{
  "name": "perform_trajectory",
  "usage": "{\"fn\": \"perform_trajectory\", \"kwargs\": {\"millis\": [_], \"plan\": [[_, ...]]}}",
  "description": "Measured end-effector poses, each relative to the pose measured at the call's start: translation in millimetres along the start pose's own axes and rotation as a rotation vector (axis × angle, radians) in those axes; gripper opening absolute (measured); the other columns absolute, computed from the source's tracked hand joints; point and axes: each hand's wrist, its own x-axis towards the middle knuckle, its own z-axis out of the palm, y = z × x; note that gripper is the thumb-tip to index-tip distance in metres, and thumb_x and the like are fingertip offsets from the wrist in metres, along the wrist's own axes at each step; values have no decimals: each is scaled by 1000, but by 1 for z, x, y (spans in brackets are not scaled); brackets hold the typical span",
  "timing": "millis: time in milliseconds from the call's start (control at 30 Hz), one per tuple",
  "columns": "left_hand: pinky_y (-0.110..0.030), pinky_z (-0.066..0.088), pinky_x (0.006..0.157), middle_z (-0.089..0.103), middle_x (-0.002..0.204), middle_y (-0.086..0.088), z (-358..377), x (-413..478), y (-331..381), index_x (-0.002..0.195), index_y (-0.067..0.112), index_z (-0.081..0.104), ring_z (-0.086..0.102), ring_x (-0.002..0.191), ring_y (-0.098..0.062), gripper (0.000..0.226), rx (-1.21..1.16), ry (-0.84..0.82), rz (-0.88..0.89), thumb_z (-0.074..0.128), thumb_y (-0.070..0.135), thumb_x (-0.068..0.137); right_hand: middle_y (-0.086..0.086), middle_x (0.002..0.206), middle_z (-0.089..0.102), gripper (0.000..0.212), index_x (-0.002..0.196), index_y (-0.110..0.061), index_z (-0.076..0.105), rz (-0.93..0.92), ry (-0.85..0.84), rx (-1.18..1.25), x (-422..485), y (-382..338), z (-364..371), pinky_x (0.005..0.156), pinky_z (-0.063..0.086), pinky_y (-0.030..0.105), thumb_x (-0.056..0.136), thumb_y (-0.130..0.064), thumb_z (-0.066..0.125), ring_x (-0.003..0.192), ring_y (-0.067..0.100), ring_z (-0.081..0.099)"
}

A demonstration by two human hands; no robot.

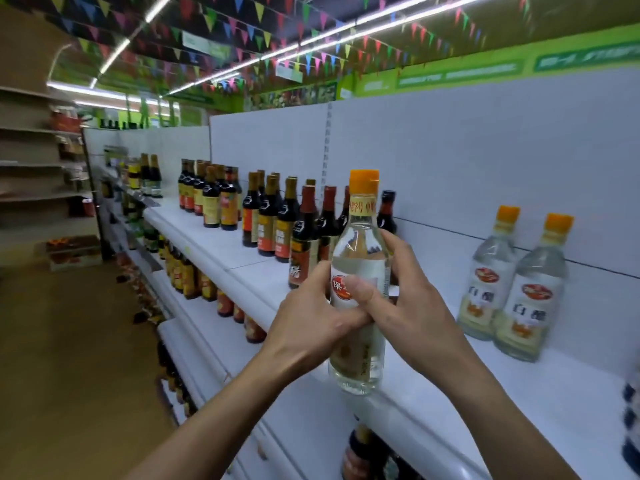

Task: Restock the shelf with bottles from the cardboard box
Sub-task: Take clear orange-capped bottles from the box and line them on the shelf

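Head view looks along a shop aisle, and near the middle a tall clear bottle [362,251] with an orange cap and a red and white label is held upright in both hands. The left hand [308,320] grasps it from the left side, with the fingers curled round the body and the thumb lying on the front of the label. The right hand [412,303] grasps it from the right side, with the fingers wrapped behind the bottle's shoulder and the thumb pressed on the label just beside the other thumb. The bottom of the clear bottle is over the front edge of the white top shelf [450,393]; I cannot tell whether it touches the board.

To the right of the held bottle, well apart from it, a pair of matching orange-capped bottles [533,306] stands side by side on the same shelf, close to the white back panel [450,150]. Just behind the held bottle, and going away to its left, stand rows of dark glass bottles [277,220] with brown or red caps and orange and yellow labels. Below the held bottle the lower shelves carry more dark bottles [194,275]. High above it, strings of small coloured flags [242,26] hang under the ceiling between long strip lights. Far to its left lies the brown aisle floor [69,341].
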Motion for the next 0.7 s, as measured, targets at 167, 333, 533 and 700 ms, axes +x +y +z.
{"fn": "perform_trajectory", "kwargs": {"millis": [167,333,533,700], "plan": [[-41,62,87,72,105,23,52,21,24,112,45,62,70,97,1,43,-21,-65,46,72,55,71,-26,121,64,61,142,-56,31,35,74,-71,1,19,-51,95,53,32,92,-48,66,110,-4,62],[-44,62,86,74,102,16,100,34,30,109,36,63,71,94,-3,42,-39,-150,22,73,50,70,-26,125,62,63,140,-58,30,124,141,-150,-6,47,-86,99,52,39,90,-52,68,115,1,61],[-43,62,84,74,98,16,145,43,25,107,41,61,72,92,-8,51,7,-214,-19,69,63,62,-20,130,61,60,139,-54,33,216,177,-188,-12,82,-109,102,52,40,90,-48,67,120,8,61],[-41,63,82,73,95,16,163,48,22,108,38,59,71,87,-7,50,34,-231,-25,66,65,65,-15,137,60,65,144,-52,30,267,217,-212,-11,99,-112,105,50,43,91,-48,67,125,12,59]]}}
